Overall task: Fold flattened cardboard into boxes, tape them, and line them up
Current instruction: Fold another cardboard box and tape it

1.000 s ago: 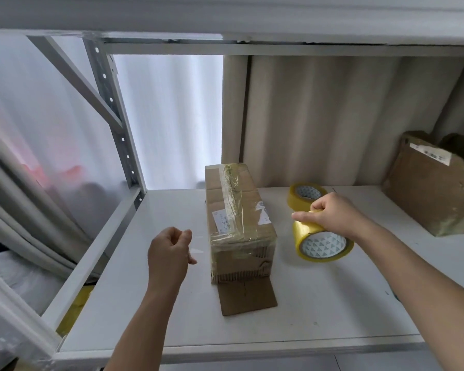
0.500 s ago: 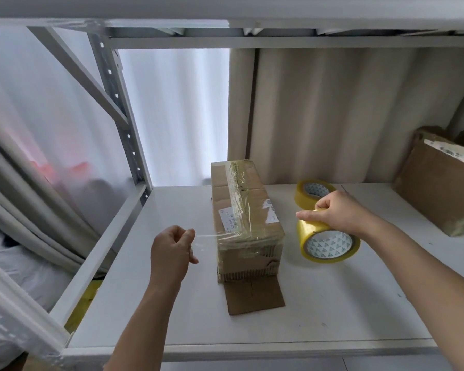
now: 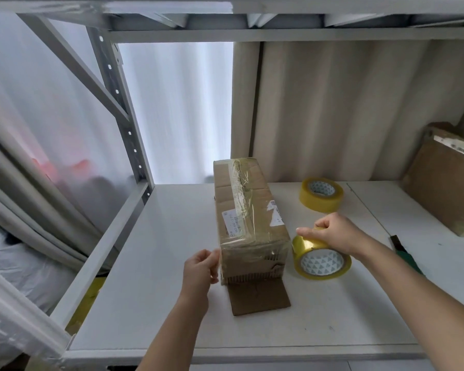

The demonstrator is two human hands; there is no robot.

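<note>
Brown oblong cardboard box, taped, lies mid-shelf, near flap flat. At its left corner a tape end is pinched by the left hand; right of it, the yellow tape roll is gripped by the right hand. Slack could wrinkle the strip or stick it askew.

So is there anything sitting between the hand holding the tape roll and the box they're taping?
Nothing visible. The right hand grips the tape roll right beside the cardboard box, with only a narrow strip of bare shelf between them. The spare roll sits farther back, out of the way, and the left hand is at the box's other side.
</note>
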